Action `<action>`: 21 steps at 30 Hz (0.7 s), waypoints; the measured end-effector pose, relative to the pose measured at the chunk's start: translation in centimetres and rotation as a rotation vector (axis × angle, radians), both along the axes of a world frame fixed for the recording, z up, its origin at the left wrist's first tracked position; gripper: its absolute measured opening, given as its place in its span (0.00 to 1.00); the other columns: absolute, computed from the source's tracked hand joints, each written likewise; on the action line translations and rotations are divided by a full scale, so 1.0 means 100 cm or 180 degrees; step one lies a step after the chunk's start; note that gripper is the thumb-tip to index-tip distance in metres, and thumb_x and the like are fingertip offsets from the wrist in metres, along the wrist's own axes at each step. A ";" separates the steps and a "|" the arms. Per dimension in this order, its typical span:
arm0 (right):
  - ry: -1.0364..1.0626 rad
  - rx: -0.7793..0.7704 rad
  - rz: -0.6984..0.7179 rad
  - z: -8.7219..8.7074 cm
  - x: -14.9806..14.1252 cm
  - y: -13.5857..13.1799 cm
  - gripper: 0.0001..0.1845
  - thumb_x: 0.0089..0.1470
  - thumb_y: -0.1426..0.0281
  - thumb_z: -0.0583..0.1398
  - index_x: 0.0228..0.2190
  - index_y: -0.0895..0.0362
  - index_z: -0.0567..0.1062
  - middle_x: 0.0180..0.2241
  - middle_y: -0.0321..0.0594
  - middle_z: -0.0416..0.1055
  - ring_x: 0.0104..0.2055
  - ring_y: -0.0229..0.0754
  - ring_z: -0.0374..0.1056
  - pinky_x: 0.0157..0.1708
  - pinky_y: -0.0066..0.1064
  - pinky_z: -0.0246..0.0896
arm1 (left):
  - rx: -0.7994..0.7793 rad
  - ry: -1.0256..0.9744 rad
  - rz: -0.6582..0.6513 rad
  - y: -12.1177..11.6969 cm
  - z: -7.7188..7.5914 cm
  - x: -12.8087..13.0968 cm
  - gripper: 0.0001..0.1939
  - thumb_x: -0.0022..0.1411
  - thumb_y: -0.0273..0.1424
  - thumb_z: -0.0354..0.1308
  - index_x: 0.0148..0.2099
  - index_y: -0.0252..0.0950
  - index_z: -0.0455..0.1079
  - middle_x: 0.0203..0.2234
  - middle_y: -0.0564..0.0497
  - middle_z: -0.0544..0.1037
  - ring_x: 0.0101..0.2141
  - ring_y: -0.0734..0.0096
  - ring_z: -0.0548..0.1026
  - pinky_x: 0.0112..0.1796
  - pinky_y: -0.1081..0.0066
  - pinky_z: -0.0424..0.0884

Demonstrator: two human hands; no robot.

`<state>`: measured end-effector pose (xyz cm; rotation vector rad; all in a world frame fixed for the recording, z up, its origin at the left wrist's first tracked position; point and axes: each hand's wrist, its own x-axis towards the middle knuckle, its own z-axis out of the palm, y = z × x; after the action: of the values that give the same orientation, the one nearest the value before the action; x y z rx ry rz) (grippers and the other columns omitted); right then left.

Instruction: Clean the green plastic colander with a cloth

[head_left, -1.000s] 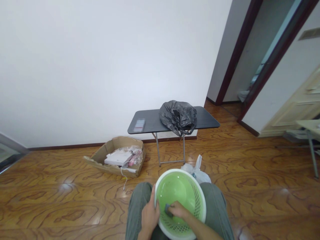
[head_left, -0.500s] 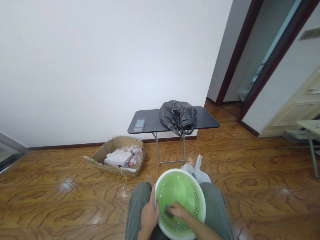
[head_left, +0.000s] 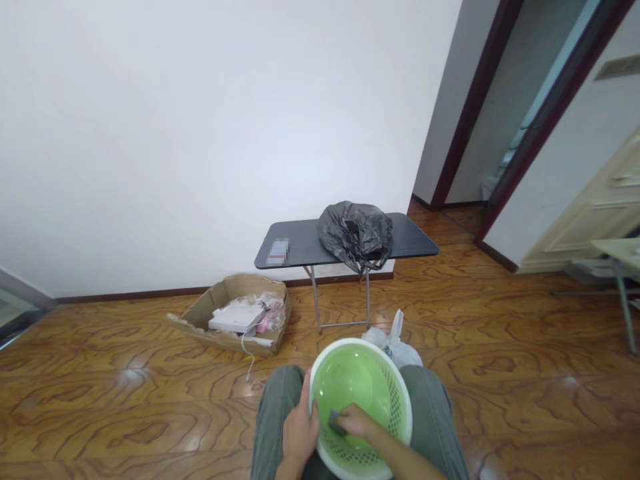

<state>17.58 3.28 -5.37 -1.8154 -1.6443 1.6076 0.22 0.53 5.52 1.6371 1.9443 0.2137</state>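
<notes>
A green basket (head_left: 360, 380) held between the legs (head_left: 433, 413), a small grey pad (head_left: 335, 423) inside it.
The right hand (head_left: 356, 420) has its grip closed on the pad, low in the basket; the left hand (head_left: 301, 430) pinches the rim. Over the last second neither visibly shifts, so the work stays at one spot. Beyond sit a white plastic bag (head_left: 403, 354) and a carton (head_left: 217, 295), then the counter (head_left: 300, 233) with a black bag (head_left: 347, 230).
</notes>
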 end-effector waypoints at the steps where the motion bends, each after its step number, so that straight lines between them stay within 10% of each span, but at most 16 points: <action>1: 0.0056 -0.0047 -0.0010 -0.002 0.000 0.001 0.13 0.45 0.74 0.59 0.22 0.54 0.84 0.21 0.34 0.77 0.30 0.44 0.76 0.35 0.33 0.70 | -0.0008 0.0004 0.0008 0.000 -0.001 0.000 0.33 0.75 0.36 0.38 0.78 0.39 0.39 0.42 0.45 0.86 0.42 0.58 0.84 0.43 0.70 0.70; 8: -0.1099 0.0467 0.0263 -0.029 0.016 -0.011 0.14 0.43 0.74 0.62 0.32 0.57 0.85 0.36 0.46 0.84 0.43 0.55 0.79 0.45 0.40 0.70 | 0.0033 0.0052 0.0013 0.000 -0.005 -0.001 0.33 0.75 0.36 0.38 0.78 0.40 0.39 0.41 0.45 0.86 0.42 0.57 0.85 0.42 0.70 0.71; 16: -0.0003 -0.0042 0.0104 -0.022 -0.001 0.000 0.14 0.50 0.73 0.57 0.22 0.56 0.83 0.23 0.36 0.77 0.31 0.46 0.76 0.36 0.33 0.70 | 0.0011 0.0092 -0.0053 0.000 -0.001 0.000 0.33 0.75 0.35 0.38 0.78 0.39 0.38 0.42 0.45 0.86 0.42 0.59 0.85 0.42 0.71 0.70; 21: -0.1062 0.0360 0.0187 -0.034 0.016 -0.009 0.15 0.44 0.74 0.61 0.34 0.58 0.85 0.37 0.47 0.83 0.44 0.55 0.79 0.47 0.39 0.71 | -0.0011 0.0086 -0.0046 0.000 -0.002 -0.001 0.33 0.75 0.35 0.38 0.78 0.40 0.38 0.42 0.45 0.86 0.42 0.58 0.85 0.41 0.71 0.71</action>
<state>19.15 2.35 -8.82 -2.0796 -1.8973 1.2530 0.15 0.58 5.34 1.6593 1.9513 0.1832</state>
